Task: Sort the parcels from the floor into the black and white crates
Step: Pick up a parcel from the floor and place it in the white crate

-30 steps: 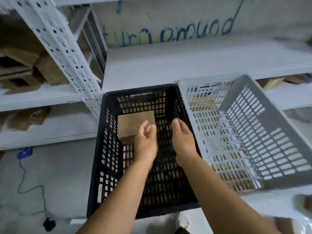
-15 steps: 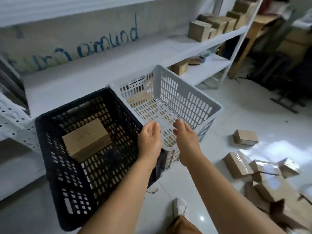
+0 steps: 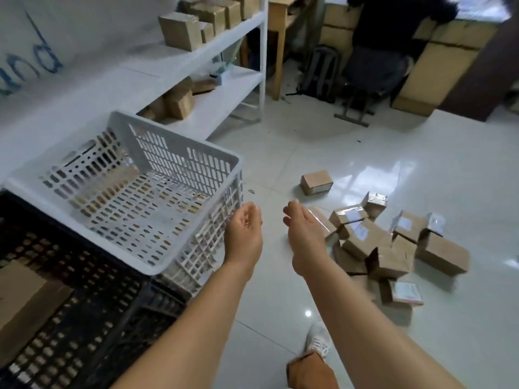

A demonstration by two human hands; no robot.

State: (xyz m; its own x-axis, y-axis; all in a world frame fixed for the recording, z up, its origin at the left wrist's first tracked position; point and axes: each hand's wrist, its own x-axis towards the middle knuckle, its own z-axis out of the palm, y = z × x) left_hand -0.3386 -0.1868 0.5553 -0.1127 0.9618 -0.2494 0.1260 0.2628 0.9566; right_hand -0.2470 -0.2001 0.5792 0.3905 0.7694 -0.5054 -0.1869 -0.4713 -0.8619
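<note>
Holding nothing, your left hand (image 3: 243, 236) and right hand (image 3: 306, 234) hang loosely curled at centre frame; parcels (image 3: 387, 245) lie heaped lower right; white crate (image 3: 179, 155) left of centre; black crate (image 3: 84, 318) lower left.

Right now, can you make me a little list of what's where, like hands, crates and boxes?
left hand: empty, fingers loosely curled
right hand: empty, fingers relaxed
white crate: no parcel visible inside
black crate: holds a brown parcel
parcel pile: on the floor, right of the hands
lone parcel: on the floor, apart from the pile
</note>
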